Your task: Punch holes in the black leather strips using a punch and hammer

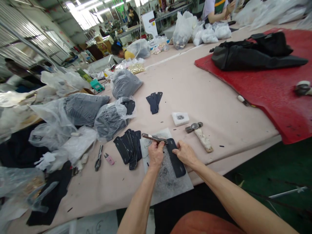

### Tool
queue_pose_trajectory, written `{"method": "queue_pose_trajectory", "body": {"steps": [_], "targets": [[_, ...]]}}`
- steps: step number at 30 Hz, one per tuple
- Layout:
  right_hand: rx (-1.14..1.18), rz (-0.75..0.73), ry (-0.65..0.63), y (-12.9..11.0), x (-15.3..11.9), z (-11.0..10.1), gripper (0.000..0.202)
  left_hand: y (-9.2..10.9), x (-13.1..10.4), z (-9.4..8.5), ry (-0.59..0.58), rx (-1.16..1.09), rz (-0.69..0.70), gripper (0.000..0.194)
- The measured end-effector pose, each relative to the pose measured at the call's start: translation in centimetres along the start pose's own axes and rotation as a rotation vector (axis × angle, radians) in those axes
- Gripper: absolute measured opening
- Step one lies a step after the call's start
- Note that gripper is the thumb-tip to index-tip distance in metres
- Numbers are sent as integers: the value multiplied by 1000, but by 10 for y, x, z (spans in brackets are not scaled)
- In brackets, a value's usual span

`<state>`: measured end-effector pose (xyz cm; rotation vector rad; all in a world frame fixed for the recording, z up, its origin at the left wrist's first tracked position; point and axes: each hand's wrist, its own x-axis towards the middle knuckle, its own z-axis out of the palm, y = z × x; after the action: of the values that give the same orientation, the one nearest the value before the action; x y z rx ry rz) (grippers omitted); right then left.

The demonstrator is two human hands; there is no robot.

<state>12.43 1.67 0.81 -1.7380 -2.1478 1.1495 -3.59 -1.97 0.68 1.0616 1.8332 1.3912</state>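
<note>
My left hand (156,154) is closed around a metal punch (152,137), which lies nearly level, its tip at the upper end of a dark flat piece (175,159). This piece has rounded corners and a small slot near its lower end. My right hand (185,152) grips the piece's right edge between thumb and fingers. Beneath both hands lies a scuffed pale board (168,191). Left of it is a pile of similar dark pieces (129,146). A hammer (201,138) with a wrapped pale handle rests to the right, near a white block (180,119) with dark marks.
Pliers (98,158) and pink thread snips (109,159) lie at the left. More dark pieces (154,102) are fanned out farther back. Filled plastic bags (110,118) crowd the left side. A black bag (253,53) sits on a red sheet (275,87) at right.
</note>
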Motion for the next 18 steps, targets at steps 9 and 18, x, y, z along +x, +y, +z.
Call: {"method": "queue_pose_trajectory", "body": {"steps": [9, 18], "targets": [[-105, -306, 26, -6, 16, -12, 41, -5, -21, 7, -18, 171, -23, 17], [-47, -362, 41, -1, 28, -7, 25, -6, -21, 8, -23, 113, -12, 15]]}}
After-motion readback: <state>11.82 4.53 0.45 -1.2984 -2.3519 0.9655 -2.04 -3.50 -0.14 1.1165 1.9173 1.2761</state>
